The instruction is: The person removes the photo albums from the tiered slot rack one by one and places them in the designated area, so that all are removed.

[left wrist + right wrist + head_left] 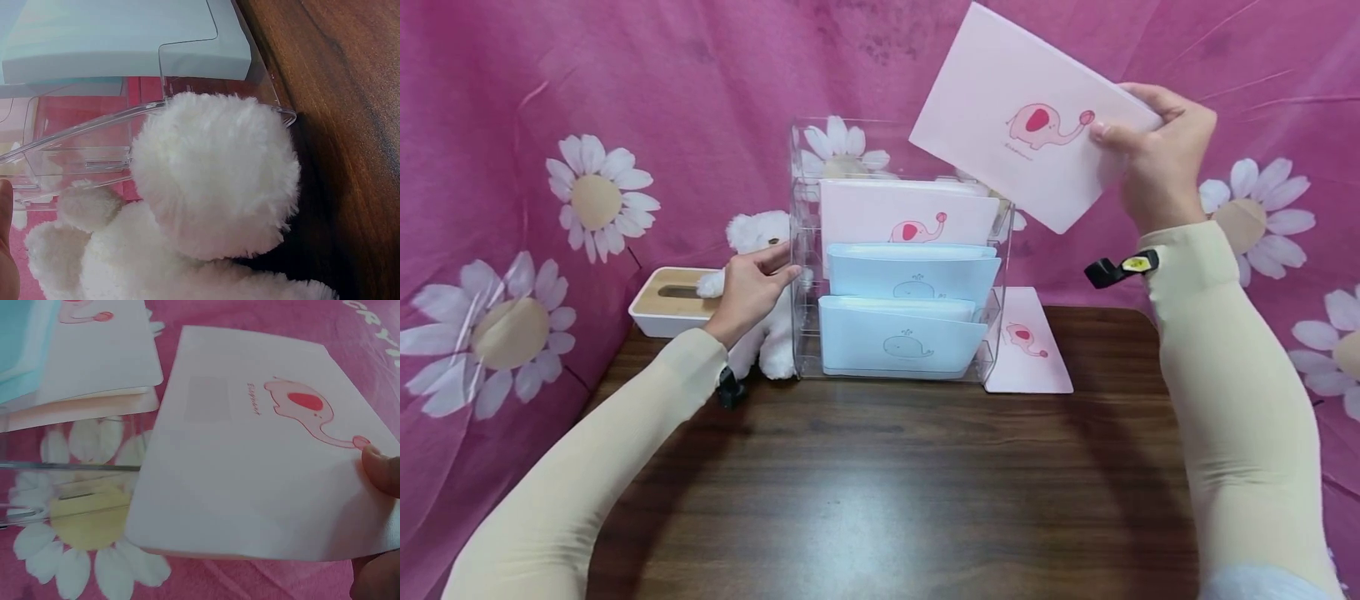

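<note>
While left fingers [773, 257] pinch a clear rack [806, 333], half-hidden right fingers [1161, 98] grip a booklet [1018, 108].

Pale-pink rectangular booklet [262, 462]: small pink lettering [253, 400] under its red-eared elephant drawing [306, 409] reads "Elephant" in R wrist view; same line too tiny to read in head view. Magenta daisy-print cloth [294, 319]: white caps [375, 324] "CRY" in upper R corner, next char. cut by frame edge. Black plastic wrist clip [1103, 272]: yellow label [1137, 264], illegible.
</note>
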The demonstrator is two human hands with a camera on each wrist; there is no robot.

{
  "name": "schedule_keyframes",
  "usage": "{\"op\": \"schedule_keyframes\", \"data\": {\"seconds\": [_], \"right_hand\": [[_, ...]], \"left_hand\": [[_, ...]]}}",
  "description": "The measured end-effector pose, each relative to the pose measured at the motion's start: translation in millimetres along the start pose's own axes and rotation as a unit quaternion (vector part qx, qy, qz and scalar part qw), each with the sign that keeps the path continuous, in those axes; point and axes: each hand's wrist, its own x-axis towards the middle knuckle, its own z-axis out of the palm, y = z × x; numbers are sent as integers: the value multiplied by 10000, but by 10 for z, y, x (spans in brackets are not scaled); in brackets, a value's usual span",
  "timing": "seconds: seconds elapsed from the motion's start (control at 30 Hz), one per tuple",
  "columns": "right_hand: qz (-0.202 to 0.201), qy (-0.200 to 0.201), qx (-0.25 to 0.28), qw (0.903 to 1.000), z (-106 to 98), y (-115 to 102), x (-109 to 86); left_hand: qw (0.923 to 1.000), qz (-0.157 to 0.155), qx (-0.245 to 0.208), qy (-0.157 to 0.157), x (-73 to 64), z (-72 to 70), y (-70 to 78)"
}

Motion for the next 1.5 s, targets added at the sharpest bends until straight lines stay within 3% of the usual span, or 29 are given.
{"op": "schedule_keyframes", "data": {"seconds": [0.43, 0.53, 0.6, 0.77, 0.97, 1.27, 1.5], "right_hand": [[249, 669, 805, 9942, -341, -24, -198], [376, 912, 904, 9910, -421, -24, -237], [426, 1219, 693, 9892, -483, -40, -261], [473, 1662, 682, 9826, -647, -63, -320], [418, 1748, 1479, 9725, -859, -10, -393], [441, 2360, 1664, 9564, -1213, 96, -480], [450, 2563, 1884, 9470, -1490, 207, -584]], "left_hand": [[10000, 80, -5, 48, -4, -16, 12], [10000, 84, 10, 21, -5, -17, 9], [10000, 84, -24, 0, -8, -13, 12], [9999, 101, -79, -9, -19, -2, 22], [9998, 160, -68, 13, -18, 9, 21], [9999, 139, 36, 7, -22, 2, 18], [9999, 122, 55, 22, -30, -7, 6]]}}
